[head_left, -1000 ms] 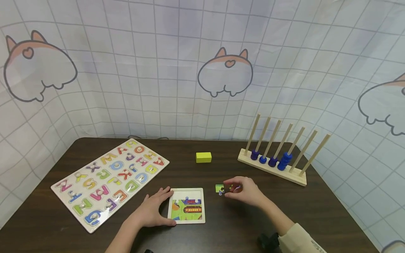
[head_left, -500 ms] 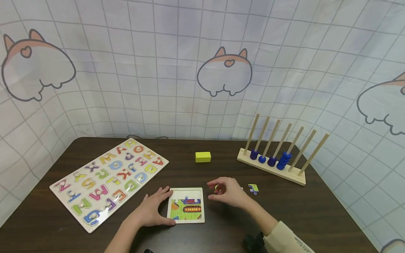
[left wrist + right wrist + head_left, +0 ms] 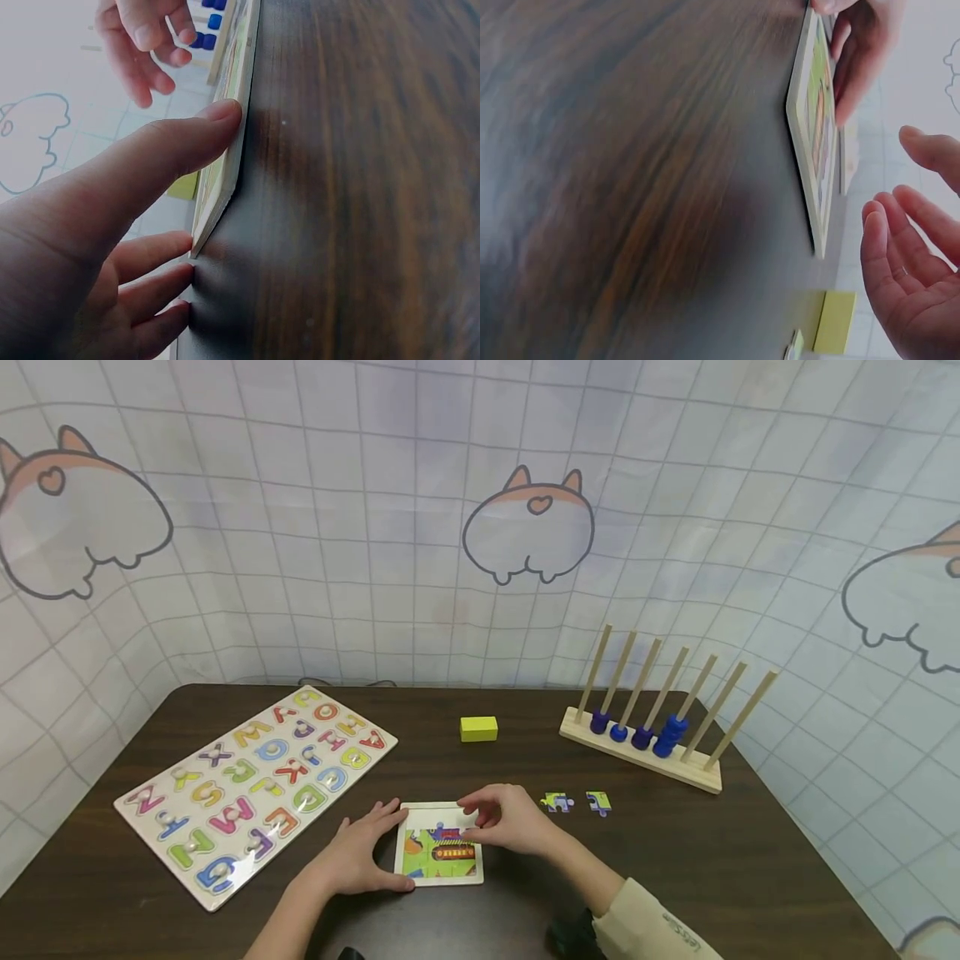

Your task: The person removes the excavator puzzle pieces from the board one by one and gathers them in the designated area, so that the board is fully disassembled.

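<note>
A small jigsaw puzzle in a white-rimmed tray [image 3: 437, 882] lies on the table, its lower part filled with a green, orange and blue picture. My left hand [image 3: 352, 858] grips the tray at its left side, the thumb at the near corner and the fingers at the far corner. Over the tray's upper right hovers my right hand [image 3: 513, 820]. Its thumb and fingers are apart in the right wrist view, and no piece shows between them. Two loose puzzle pieces, one left [image 3: 557, 802] and one right [image 3: 598, 802], lie beyond that hand. A green piece [image 3: 798, 345] shows low in the right wrist view.
A yellow block [image 3: 478, 729] sits farther back. On the left lies an alphabet peg board [image 3: 222, 782] with colourful letters. A wooden peg stand [image 3: 637, 757] with blue and purple beads is at the back right. A patterned white curtain [image 3: 360, 568] hangs behind.
My right hand has moved left from the loose pieces to above the tray, uncovering two pieces. The left hand has stayed on the tray.
</note>
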`<act>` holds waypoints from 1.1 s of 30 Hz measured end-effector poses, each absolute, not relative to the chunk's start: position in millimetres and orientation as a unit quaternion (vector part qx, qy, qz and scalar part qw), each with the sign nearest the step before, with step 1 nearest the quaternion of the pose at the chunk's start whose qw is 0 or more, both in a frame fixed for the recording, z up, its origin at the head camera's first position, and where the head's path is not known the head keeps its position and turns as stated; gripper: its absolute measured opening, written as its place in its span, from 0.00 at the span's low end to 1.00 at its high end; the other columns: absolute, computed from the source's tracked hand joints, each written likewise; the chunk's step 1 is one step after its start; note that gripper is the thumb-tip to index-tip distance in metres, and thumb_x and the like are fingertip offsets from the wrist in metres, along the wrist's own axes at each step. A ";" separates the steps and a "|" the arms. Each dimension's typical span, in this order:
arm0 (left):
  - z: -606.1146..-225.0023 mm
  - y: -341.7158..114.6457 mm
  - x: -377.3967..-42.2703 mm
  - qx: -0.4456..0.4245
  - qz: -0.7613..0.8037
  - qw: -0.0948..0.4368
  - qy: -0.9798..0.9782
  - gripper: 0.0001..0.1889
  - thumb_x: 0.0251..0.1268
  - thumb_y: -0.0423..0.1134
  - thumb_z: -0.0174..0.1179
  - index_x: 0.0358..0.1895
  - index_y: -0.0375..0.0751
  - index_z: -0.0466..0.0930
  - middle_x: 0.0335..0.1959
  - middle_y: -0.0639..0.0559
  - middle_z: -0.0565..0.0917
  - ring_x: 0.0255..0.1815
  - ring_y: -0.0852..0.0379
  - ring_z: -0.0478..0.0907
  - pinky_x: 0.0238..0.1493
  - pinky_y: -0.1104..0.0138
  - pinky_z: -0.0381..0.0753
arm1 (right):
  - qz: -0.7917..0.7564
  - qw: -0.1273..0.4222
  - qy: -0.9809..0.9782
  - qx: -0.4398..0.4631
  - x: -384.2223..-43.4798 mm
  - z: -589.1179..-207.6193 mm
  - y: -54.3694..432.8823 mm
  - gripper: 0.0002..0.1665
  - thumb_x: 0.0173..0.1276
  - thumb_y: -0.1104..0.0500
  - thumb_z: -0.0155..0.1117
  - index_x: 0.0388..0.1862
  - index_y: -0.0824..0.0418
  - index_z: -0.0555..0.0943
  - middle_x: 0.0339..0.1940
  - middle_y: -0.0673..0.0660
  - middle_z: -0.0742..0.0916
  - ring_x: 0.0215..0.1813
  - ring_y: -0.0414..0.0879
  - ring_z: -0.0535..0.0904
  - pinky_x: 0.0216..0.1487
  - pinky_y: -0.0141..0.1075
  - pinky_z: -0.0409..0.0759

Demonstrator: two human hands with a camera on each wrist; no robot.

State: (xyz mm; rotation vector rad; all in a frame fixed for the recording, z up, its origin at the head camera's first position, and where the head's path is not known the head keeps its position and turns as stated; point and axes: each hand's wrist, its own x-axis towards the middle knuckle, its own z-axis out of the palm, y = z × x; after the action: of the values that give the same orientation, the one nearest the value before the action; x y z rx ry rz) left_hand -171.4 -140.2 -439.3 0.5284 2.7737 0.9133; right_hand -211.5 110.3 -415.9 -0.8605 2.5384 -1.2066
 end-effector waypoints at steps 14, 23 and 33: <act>-437.9 -141.7 -172.7 0.174 0.303 0.093 0.932 0.50 0.34 0.59 0.73 0.64 0.36 0.66 0.68 0.39 0.61 0.69 0.37 0.51 0.58 0.33 0.42 | -0.395 0.121 0.859 -0.302 -214.2 -420.7 84.9 0.24 0.51 0.58 0.73 0.46 0.67 0.81 0.36 0.56 0.85 0.30 0.39 0.78 0.32 0.26 0.77; -438.5 -141.8 -173.1 0.181 0.304 0.090 0.931 0.50 0.34 0.59 0.73 0.64 0.36 0.66 0.68 0.39 0.61 0.68 0.36 0.51 0.57 0.32 0.42 | -0.396 0.153 0.859 -0.286 -213.4 -425.1 72.3 0.23 0.49 0.59 0.74 0.45 0.66 0.82 0.33 0.53 0.85 0.27 0.37 0.77 0.28 0.27 0.76; -438.0 -140.8 -172.5 0.180 0.301 0.095 0.932 0.50 0.34 0.58 0.72 0.64 0.37 0.66 0.68 0.39 0.60 0.69 0.36 0.51 0.57 0.32 0.42 | -0.360 0.146 0.876 -0.286 -214.4 -427.9 62.0 0.21 0.48 0.57 0.74 0.42 0.64 0.83 0.28 0.48 0.83 0.25 0.34 0.74 0.28 0.25 0.74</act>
State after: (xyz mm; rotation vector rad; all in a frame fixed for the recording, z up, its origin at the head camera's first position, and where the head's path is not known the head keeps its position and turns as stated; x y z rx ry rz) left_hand -172.5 -140.8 -438.0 0.5350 2.7626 0.8915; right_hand -214.4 62.0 -427.9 -0.8236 2.5226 -1.0355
